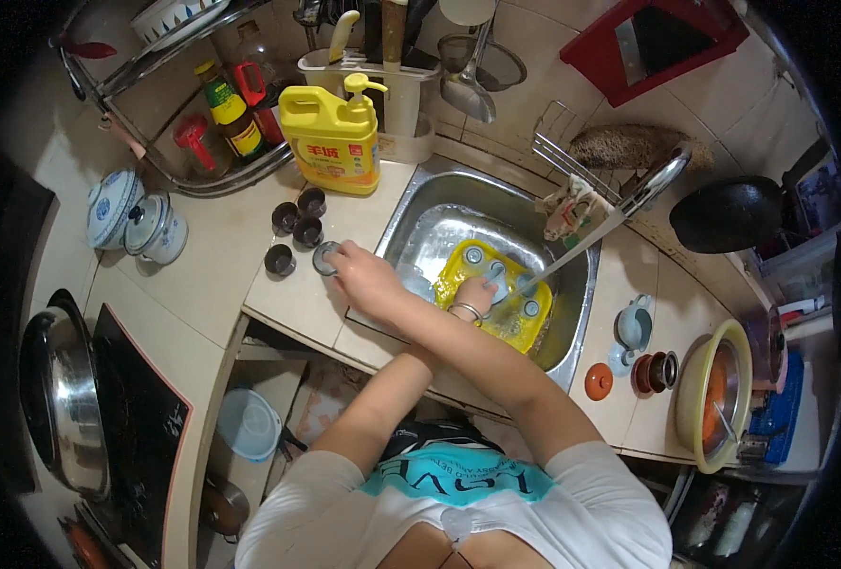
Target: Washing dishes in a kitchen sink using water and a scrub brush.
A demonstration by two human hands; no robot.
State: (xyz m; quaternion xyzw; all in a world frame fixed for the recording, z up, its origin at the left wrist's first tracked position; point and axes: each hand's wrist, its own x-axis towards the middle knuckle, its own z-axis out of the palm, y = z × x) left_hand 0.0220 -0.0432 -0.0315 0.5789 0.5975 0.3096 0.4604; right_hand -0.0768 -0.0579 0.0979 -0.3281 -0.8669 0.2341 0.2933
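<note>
My arms are crossed. My right hand (367,279) reaches left over the counter, its fingers on the rim of a small round grey cup (325,259). Beside it stand several small dark cups (280,261). My left hand (476,295), with a bangle at the wrist, is in the steel sink (431,186), gripping a pale blue-grey cup (496,276). Under that hand lies a yellow tray (456,264) with several small pale cups (473,255) on it, apparently bottom up. Water (570,254) runs from the faucet (658,183) into the tray.
A yellow detergent jug (331,146) stands behind the dark cups. Right of the sink are a small pale blue pitcher (634,323), an orange-red lid (598,382) and a yellow basin (687,419). Lidded pots (155,229) and a black cooktop (136,427) are at left.
</note>
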